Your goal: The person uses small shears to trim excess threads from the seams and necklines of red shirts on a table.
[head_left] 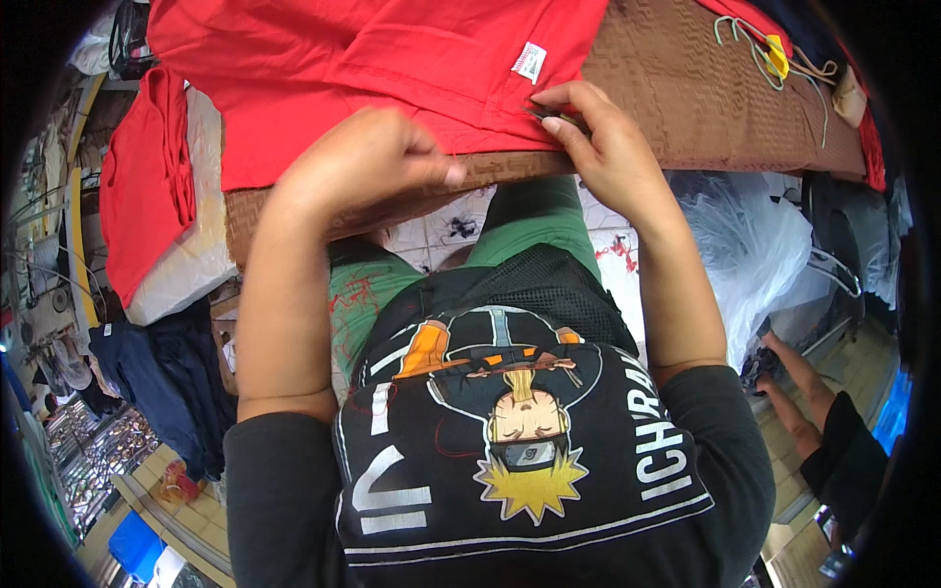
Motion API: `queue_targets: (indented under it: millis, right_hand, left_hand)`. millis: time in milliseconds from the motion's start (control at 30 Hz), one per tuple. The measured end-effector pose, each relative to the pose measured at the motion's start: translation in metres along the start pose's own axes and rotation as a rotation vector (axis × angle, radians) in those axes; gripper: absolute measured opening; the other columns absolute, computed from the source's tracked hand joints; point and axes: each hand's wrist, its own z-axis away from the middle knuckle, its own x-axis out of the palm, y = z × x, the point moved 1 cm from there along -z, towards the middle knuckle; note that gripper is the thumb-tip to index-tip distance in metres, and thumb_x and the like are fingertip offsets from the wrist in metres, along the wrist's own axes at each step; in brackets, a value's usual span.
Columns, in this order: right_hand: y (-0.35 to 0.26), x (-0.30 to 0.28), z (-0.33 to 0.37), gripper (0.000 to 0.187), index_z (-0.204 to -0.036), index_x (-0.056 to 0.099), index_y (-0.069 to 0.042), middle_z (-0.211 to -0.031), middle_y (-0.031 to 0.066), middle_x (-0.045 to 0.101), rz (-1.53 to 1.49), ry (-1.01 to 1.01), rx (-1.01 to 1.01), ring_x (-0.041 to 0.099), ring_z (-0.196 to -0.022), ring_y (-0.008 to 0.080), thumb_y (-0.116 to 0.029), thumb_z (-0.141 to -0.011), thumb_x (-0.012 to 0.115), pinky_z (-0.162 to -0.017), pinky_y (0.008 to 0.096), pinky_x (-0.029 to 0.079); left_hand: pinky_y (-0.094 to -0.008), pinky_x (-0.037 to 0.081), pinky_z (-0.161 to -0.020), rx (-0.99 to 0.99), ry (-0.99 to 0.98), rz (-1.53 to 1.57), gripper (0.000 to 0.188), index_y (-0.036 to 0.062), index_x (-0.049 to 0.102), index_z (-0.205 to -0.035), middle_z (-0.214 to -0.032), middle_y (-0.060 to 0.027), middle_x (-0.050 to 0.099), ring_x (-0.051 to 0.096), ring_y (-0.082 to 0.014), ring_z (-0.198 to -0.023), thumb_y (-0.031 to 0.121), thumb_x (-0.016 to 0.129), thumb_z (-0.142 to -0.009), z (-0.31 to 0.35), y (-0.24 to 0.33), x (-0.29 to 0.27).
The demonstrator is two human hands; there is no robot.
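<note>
A red garment (pixel 392 59) lies spread over a table with a brown patterned cover (pixel 676 108). A small white label (pixel 529 62) shows on it near my right hand. My right hand (pixel 613 142) is closed round small dark thread snips (pixel 541 112), their tip at the garment's near right edge. My left hand (pixel 377 157), a little blurred, hovers at the garment's near edge. Its thumb and fingers are pinched together; what they hold, if anything, is too small to make out.
Hangers (pixel 750 44) with a yellow piece lie at the table's far right. Clear plastic sheeting (pixel 735 245) hangs below on the right. More red cloth (pixel 147 186) and dark blue cloth (pixel 167 382) are at the left. Another person's legs (pixel 794 392) show at the lower right.
</note>
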Motion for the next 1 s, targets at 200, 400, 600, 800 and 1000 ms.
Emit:
queue_targets:
  millis: [200, 400, 600, 800, 1000]
  right_hand:
    - [-0.012, -0.001, -0.007, 0.017, -0.104, 0.061, -0.003, -0.1, 0.0171, 0.066, -0.066, 0.05, 0.006, 0.064, -0.092, 0.0336, -0.009, -0.088, 0.061, -0.08, 0.0398, 0.05]
    - [-0.009, 0.019, -0.011, 0.014, -0.1, 0.061, -0.001, -0.095, 0.0169, 0.068, -0.115, 0.113, -0.003, 0.065, -0.093, 0.0347, -0.007, -0.087, 0.06, -0.079, 0.0401, 0.05]
    - [-0.007, 0.019, -0.009, 0.015, -0.101, 0.061, -0.002, -0.096, 0.0166, 0.068, -0.098, 0.078, 0.034, 0.065, -0.093, 0.0341, -0.007, -0.087, 0.06, -0.08, 0.0396, 0.051]
    - [-0.008, 0.02, -0.01, 0.017, -0.102, 0.062, -0.005, -0.098, 0.0141, 0.066, -0.013, -0.002, -0.019, 0.064, -0.091, 0.0348, -0.008, -0.085, 0.061, -0.077, 0.0412, 0.051]
    - [-0.015, 0.019, -0.015, 0.015, -0.101, 0.063, -0.009, -0.098, 0.0127, 0.066, 0.074, -0.001, -0.035, 0.063, -0.091, 0.0355, -0.012, -0.086, 0.06, -0.075, 0.0427, 0.05]
  left_hand:
    - [-0.0318, 0.051, -0.076, 0.33, 0.602, 0.162, 0.026, 0.0044, 0.069, -0.104, -0.093, -0.0127, 0.07, 0.067, -0.0204, -0.083, 0.023, 0.068, -0.086, -0.016, -0.003, 0.004]
    - [-0.0312, 0.052, -0.073, 0.142, 0.762, 0.213, 0.028, 0.0057, 0.07, -0.103, -0.095, -0.0126, 0.069, 0.067, -0.0203, -0.081, 0.025, 0.072, -0.083, -0.055, 0.012, 0.031]
    - [-0.0282, 0.051, -0.072, -0.007, 0.693, 0.36, 0.018, 0.0041, 0.07, -0.097, -0.088, -0.0104, 0.069, 0.065, -0.0145, -0.077, 0.02, 0.067, -0.089, -0.052, 0.014, 0.03]
    - [-0.0238, 0.05, -0.078, 0.142, 0.63, 0.621, 0.02, -0.0023, 0.065, -0.1, -0.087, -0.0028, 0.068, 0.061, -0.0086, -0.082, 0.016, 0.061, -0.094, -0.06, -0.006, 0.035]
    - [-0.0276, 0.049, -0.079, 0.474, 0.798, 0.232, 0.02, -0.001, 0.066, -0.094, -0.086, -0.0067, 0.068, 0.062, -0.0116, -0.085, 0.019, 0.064, -0.092, -0.041, -0.001, 0.026]
